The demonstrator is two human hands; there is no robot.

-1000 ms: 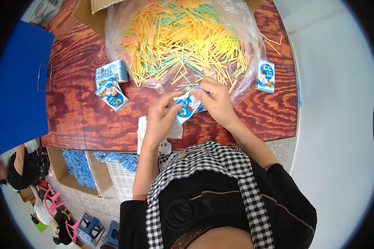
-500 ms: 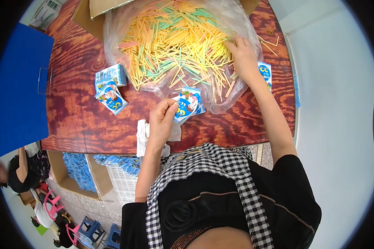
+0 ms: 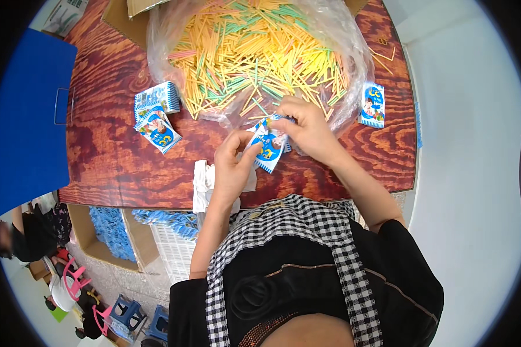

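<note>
A small blue-and-white printed packet [image 3: 267, 151] is in front of me, just below the pile of sticks. My left hand [image 3: 233, 168] pinches its left side between thumb and fingers. At the packet's upper edge my right hand [image 3: 308, 128] is closed, with thumb and fingers on the top corner; whether a stick is also in those fingers is hidden. Beyond both hands, thin yellow, green and pink sticks [image 3: 255, 52] are heaped on a clear plastic bag [image 3: 359, 75]. Another packet shows partly behind the held one.
Two similar packets [image 3: 158, 128] lie to the left, and one packet [image 3: 373, 105] to the right, on the wood-grain table [image 3: 121, 168]. White cloth [image 3: 204, 186] sits by the near edge. A cardboard box [image 3: 127, 254] holds blue wrappers below. Other people are at lower left.
My right hand has come back from the stick pile to the top of the packet. My left hand has shifted slightly right, and the packet is now tilted between both hands.
</note>
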